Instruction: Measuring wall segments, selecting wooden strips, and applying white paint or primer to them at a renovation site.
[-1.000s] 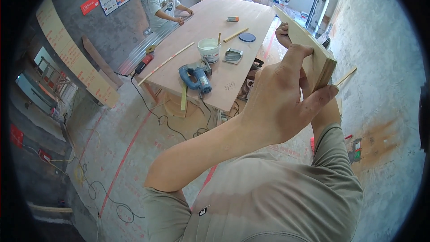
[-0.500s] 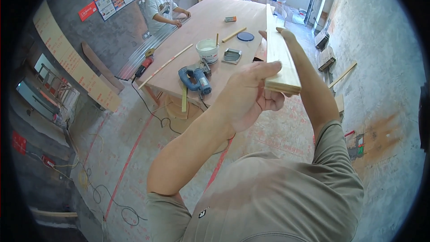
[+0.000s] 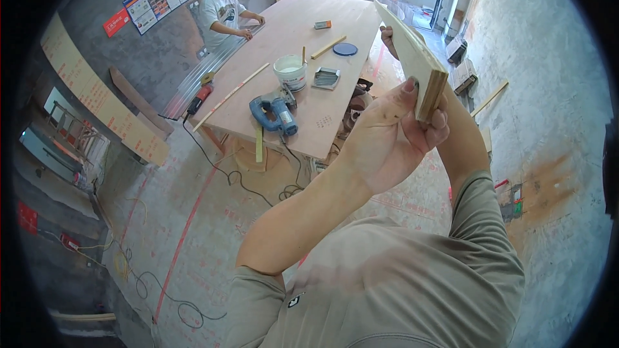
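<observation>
Raised before me is a long plywood strip [image 3: 410, 42], its far end pointing over the table's right edge. My left hand [image 3: 400, 129] grips its near end, thumb on the left face and fingers curled beneath. Farther along, my right hand [image 3: 388, 37] holds the strip; a few of its fingertips show at the left edge, while the board hides the rest. The layered end faces me, and the strip is tilted on its side. Left of my left hand, a blue jigsaw [image 3: 276, 113] lies on the table's near edge.
The large wooden table [image 3: 284, 32] carries a white bucket [image 3: 290, 74], a tray of metal pieces [image 3: 327, 78], a dark round lid [image 3: 345, 49], wood strips and a red power tool [image 3: 201, 98]. A co-worker [image 3: 222, 13] handles clear sheeting at the left edge. Cords [image 3: 242, 183] trail across the floor.
The strip has rolled from nearly flat toward its edge. Its near end and my left hand have moved right and slightly up. The room and table appear shifted slightly left.
</observation>
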Demonstrator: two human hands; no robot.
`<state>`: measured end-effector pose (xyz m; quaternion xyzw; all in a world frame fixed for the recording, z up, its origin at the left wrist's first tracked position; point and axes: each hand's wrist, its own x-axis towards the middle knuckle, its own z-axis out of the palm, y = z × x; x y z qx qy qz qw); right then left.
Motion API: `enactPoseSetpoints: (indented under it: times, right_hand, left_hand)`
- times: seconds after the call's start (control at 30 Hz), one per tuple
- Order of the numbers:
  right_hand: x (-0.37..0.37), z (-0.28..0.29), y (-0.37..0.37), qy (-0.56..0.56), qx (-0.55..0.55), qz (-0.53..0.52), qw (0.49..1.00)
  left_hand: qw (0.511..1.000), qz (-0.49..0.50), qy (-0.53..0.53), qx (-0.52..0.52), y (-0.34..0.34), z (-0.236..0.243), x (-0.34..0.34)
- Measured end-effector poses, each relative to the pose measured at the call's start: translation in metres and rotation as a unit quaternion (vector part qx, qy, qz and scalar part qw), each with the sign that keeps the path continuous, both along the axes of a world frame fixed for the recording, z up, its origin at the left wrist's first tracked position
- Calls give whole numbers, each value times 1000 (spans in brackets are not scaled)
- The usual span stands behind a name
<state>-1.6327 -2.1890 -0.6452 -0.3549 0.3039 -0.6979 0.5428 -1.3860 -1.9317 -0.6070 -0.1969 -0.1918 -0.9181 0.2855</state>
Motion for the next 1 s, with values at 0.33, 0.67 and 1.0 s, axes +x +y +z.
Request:
enactPoseSetpoints:
  times: [0.33,0.67,1.0]
  right_hand:
    - [30,34,98,-325,45,261,908]
    - [18,-30,60,-79,40,219,972]
    - [47,-287,43,84,323,-17,943]
  left_hand:
    - [1000,5,-5,8,1,6,-3]
    - [978,112,-161,-65,-3,-40,36]
    - [876,83,-460,115,2,-243,57]
